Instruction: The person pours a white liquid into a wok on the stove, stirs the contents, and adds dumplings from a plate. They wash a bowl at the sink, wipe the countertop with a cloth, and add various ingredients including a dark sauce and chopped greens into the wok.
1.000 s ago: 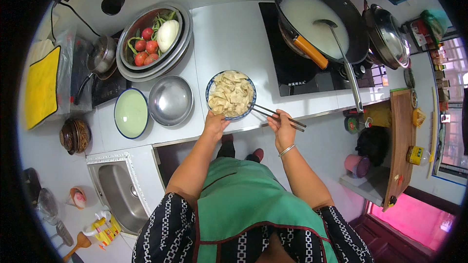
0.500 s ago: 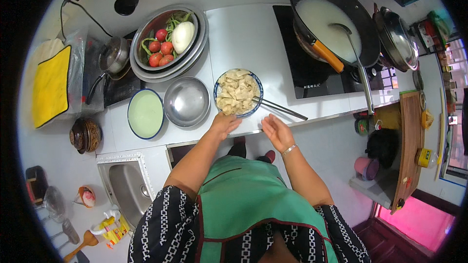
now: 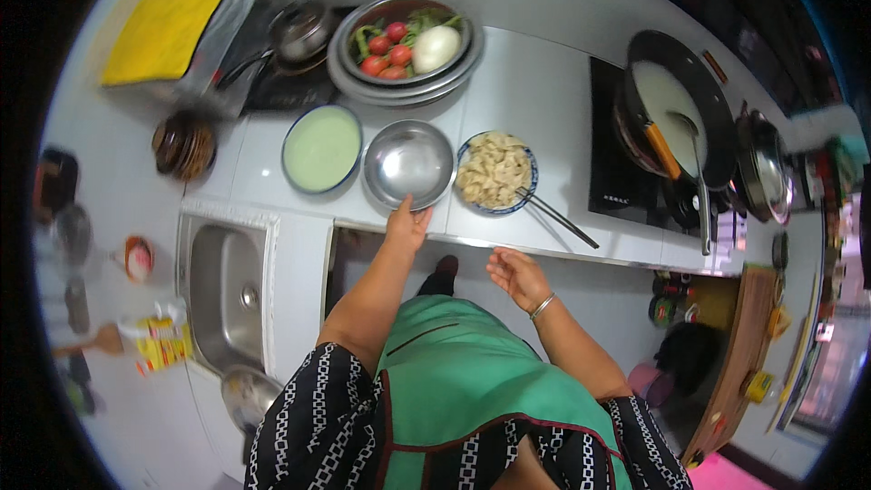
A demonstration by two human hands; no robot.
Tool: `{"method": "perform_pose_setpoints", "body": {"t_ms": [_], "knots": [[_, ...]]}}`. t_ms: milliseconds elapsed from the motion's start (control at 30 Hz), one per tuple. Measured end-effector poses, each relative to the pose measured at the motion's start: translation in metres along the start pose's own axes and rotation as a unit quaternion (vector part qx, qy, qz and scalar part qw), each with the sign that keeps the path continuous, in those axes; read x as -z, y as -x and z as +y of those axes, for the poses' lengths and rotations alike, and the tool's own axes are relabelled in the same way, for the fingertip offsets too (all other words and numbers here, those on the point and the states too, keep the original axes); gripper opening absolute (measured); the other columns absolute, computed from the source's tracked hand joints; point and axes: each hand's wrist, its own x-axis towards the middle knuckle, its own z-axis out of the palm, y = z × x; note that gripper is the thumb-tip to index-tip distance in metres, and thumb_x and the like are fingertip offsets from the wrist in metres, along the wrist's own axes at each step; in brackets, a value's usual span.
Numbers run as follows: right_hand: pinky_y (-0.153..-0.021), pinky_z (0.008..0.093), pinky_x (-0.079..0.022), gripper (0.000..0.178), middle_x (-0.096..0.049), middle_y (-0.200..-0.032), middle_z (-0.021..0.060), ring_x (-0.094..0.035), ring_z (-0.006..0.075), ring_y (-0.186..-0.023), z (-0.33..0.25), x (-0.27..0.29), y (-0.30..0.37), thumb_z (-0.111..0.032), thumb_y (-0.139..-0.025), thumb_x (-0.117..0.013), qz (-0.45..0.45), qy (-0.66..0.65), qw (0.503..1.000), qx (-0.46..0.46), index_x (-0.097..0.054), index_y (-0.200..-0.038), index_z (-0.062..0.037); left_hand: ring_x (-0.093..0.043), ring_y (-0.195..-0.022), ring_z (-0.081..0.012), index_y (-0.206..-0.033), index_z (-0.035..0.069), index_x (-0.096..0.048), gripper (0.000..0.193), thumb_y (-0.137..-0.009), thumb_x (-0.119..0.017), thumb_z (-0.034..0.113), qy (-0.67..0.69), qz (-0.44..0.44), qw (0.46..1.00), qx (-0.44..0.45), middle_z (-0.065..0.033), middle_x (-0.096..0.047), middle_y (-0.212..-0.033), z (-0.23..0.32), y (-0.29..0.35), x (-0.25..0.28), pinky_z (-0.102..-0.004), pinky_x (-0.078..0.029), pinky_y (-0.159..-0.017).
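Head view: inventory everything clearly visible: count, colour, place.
steel bowl: 1, silver, centre
patterned bowl: 1, blue-white, right of steel bowl
food pieces: many, cream, in patterned bowl
chopsticks: 2, dark, on patterned bowl
basin: 1, green, left of steel bowl
bowl stack: 1, silver, behind
vegetables: several, mixed, in bowl stack
cooktop: 1, black, right
wok: 1, black, on cooktop
sink: 1, silver, left
left hand: 1, bare, at steel bowl
right hand: 1, bare, lower centre
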Motion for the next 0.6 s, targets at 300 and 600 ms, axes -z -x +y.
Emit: {"method": "perform_pose_setpoints", "body": {"t_ms": [300, 600], "knots": [[-0.091, 0.0445, -0.040, 0.036, -0.052, -0.111, 0.0026, -0.044, 0.0217, -0.111, 0.046, -0.117, 0.012, -0.037, -0.090, -0.054, -0.144, 0.112, 0.982, -0.047, -0.050, -0.118, -0.0139, -0.058, -0.098, -0.0297, -0.119, 0.002, -0.044, 0.040, -0.088, -0.058, 0.023, -0.023, 0.005, 1.000, 0.005, -0.0158, -0.056, -0.110, 0.016, 0.183, 0.114, -0.0402, -0.048, -0.089], [-0.073, 0.0325, -0.050, 0.021, -0.056, -0.096, 0.0018, -0.057, 0.0159, -0.082, 0.169, -0.289, -0.023, -0.029, -0.092, -0.050, -0.310, 0.292, 0.897, -0.120, -0.053, -0.100, -0.0095, -0.059, -0.096, -0.0280, -0.118, 0.001, -0.042, 0.044, -0.086, -0.060, 0.024, 0.044, 0.101, 0.981, -0.161, -0.0167, -0.055, -0.111, 0.126, 0.248, 0.262, -0.0395, -0.051, -0.083]]}}
